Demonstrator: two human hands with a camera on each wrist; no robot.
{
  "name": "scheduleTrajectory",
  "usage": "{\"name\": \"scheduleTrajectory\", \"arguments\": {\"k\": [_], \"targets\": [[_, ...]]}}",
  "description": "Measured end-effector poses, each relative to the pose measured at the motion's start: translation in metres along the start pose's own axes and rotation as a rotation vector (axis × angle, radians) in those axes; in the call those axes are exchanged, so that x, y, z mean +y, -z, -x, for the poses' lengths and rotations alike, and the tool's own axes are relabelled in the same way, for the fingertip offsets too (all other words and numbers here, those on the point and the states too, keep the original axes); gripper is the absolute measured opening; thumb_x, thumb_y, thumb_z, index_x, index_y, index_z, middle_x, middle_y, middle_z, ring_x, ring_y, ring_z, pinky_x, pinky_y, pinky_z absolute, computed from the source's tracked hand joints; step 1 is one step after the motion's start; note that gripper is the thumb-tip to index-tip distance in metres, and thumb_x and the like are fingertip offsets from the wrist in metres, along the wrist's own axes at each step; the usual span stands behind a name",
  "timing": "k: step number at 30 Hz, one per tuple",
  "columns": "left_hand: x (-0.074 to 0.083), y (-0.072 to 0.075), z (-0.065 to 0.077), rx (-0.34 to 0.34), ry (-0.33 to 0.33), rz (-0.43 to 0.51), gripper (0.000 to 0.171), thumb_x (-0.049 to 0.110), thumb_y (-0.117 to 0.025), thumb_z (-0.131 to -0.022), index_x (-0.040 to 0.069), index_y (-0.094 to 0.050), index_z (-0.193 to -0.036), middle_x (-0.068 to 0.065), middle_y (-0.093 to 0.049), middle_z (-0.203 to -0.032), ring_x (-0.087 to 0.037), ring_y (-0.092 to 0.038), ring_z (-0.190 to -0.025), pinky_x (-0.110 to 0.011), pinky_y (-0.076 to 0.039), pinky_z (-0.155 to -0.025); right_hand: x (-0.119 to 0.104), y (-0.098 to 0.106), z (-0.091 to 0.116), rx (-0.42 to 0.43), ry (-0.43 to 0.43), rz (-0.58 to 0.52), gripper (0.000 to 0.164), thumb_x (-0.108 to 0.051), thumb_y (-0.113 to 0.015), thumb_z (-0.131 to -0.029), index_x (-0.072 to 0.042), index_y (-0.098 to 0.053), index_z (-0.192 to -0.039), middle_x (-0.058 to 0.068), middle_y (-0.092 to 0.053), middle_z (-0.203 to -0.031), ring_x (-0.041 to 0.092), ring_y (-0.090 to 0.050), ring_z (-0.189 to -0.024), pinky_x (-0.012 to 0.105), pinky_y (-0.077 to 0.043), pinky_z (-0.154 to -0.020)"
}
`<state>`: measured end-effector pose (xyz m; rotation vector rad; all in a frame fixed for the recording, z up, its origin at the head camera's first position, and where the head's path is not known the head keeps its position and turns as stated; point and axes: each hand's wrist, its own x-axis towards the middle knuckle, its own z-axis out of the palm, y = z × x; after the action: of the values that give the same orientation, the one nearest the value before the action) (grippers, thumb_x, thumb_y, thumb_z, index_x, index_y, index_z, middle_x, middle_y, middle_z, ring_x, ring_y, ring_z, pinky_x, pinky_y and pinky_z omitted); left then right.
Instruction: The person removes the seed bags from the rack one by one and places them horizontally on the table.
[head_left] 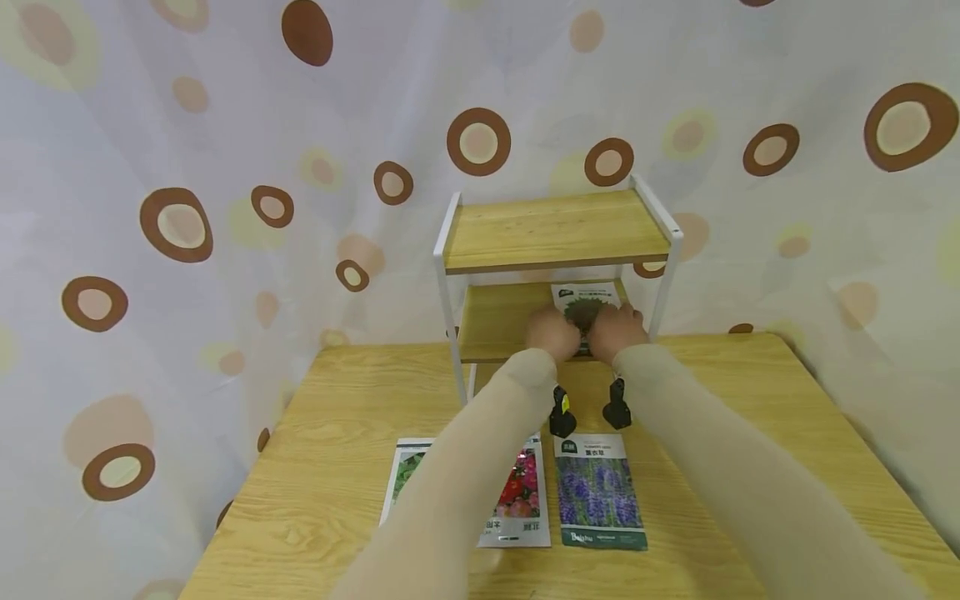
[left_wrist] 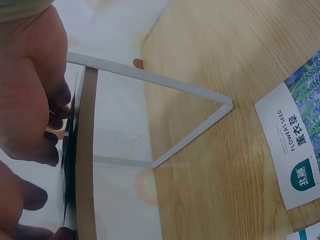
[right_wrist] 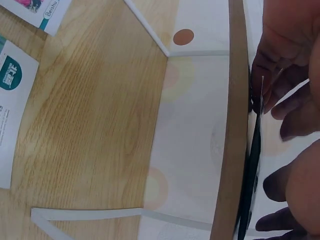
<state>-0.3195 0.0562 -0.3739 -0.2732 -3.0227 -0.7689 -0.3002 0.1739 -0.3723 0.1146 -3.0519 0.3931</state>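
A seed packet (head_left: 573, 292) with a white top and a picture of green leaves lies on the right part of the lower wooden shelf (head_left: 491, 321). My left hand (head_left: 553, 333) pinches its near edge on the left side. Close beside it, my right hand (head_left: 617, 333) grips the same edge with curled fingers. Seen edge-on in the right wrist view, the dark packet (right_wrist: 254, 150) runs along the shelf's front edge (right_wrist: 231, 150). The hands cover the packet's lower part in the head view.
The white-framed rack has an upper wooden shelf (head_left: 555, 229) over the hands. On the table (head_left: 360, 383) lie a lavender seed packet (head_left: 600, 492) and a packet with red flowers (head_left: 525, 492). My left sleeve partly covers another packet (head_left: 397, 475). A dotted curtain (head_left: 247, 125) hangs behind.
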Motion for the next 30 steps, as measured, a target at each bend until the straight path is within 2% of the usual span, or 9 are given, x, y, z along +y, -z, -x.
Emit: {"name": "scheduleTrajectory", "arguments": {"k": [4, 7, 14, 17, 19, 24, 27, 30], "targets": [[0.005, 0.000, 0.001, -0.038, 0.003, -0.045, 0.030, 0.025, -0.049, -0.096, 0.002, -0.067, -0.099, -0.010, -0.063, -0.110, -0.021, -0.058, -0.100, -0.027, -0.048, -0.081, 0.004, 0.001, 0.000, 0.004, -0.020, 0.020, 0.038, -0.014, -0.042, -0.094, 0.020, -0.057, -0.104, 0.038, -0.054, -0.110, 0.052, -0.044, -0.111, 0.061, -0.027, -0.098], [0.008, 0.001, 0.002, -0.058, 0.012, -0.062, 0.033, 0.027, -0.049, -0.095, 0.002, -0.066, -0.109, -0.010, -0.060, -0.120, -0.022, -0.054, -0.111, -0.026, -0.045, -0.089, 0.006, 0.003, -0.001, 0.002, -0.033, 0.020, 0.040, -0.020, -0.044, -0.095, 0.016, -0.060, -0.100, 0.036, -0.056, -0.109, 0.051, -0.046, -0.110, 0.061, -0.025, -0.096], [0.008, -0.003, -0.002, -0.055, 0.013, -0.036, 0.035, 0.029, -0.051, -0.096, 0.002, -0.066, -0.112, -0.010, -0.061, -0.122, -0.022, -0.055, -0.110, -0.026, -0.047, -0.085, 0.010, 0.009, -0.004, -0.051, -0.048, -0.010, 0.039, -0.022, -0.041, -0.094, 0.008, -0.065, -0.089, 0.034, -0.058, -0.111, 0.052, -0.046, -0.111, 0.063, -0.023, -0.095], [0.006, -0.007, -0.004, -0.054, 0.018, -0.031, 0.038, 0.031, -0.051, -0.096, 0.001, -0.064, -0.116, -0.011, -0.058, -0.125, -0.023, -0.053, -0.115, -0.027, -0.046, -0.088, 0.011, 0.009, -0.003, -0.057, -0.059, -0.020, 0.037, -0.021, -0.040, -0.092, 0.007, -0.064, -0.086, 0.034, -0.058, -0.108, 0.051, -0.046, -0.108, 0.063, -0.023, -0.095], [0.004, -0.009, -0.005, -0.050, 0.017, -0.031, 0.038, 0.031, -0.053, -0.096, 0.002, -0.064, -0.116, -0.011, -0.058, -0.125, -0.023, -0.053, -0.114, -0.027, -0.047, -0.088, 0.011, 0.008, -0.003, -0.055, -0.074, -0.030, 0.038, -0.021, -0.039, -0.092, 0.008, -0.063, -0.087, 0.035, -0.056, -0.108, 0.051, -0.045, -0.107, 0.062, -0.022, -0.095], [0.002, -0.008, -0.007, -0.040, -0.011, -0.030, 0.030, 0.028, -0.056, -0.095, 0.003, -0.066, -0.107, -0.009, -0.063, -0.112, -0.019, -0.059, -0.097, -0.026, -0.050, -0.072, 0.010, 0.006, -0.003, -0.052, -0.104, -0.032, 0.045, -0.026, -0.038, -0.094, 0.012, -0.062, -0.100, 0.038, -0.052, -0.113, 0.050, -0.040, -0.111, 0.061, -0.021, -0.095], [0.002, -0.005, -0.006, -0.049, -0.026, -0.054, 0.030, 0.028, -0.057, -0.095, 0.003, -0.066, -0.108, -0.009, -0.064, -0.110, -0.020, -0.061, -0.096, -0.027, -0.051, -0.072, 0.010, 0.005, -0.003, -0.042, -0.116, -0.024, 0.050, -0.030, -0.039, -0.095, 0.014, -0.061, -0.104, 0.039, -0.051, -0.115, 0.051, -0.038, -0.112, 0.062, -0.021, -0.096], [0.003, -0.001, -0.005, -0.069, -0.026, -0.077, 0.032, 0.027, -0.057, -0.094, 0.002, -0.064, -0.114, -0.010, -0.062, -0.117, -0.021, -0.058, -0.105, -0.028, -0.051, -0.078, 0.008, 0.005, -0.001, -0.029, -0.131, -0.028, 0.054, -0.033, -0.041, -0.096, 0.017, -0.057, -0.110, 0.041, -0.048, -0.116, 0.052, -0.036, -0.113, 0.062, -0.021, -0.097]]}}
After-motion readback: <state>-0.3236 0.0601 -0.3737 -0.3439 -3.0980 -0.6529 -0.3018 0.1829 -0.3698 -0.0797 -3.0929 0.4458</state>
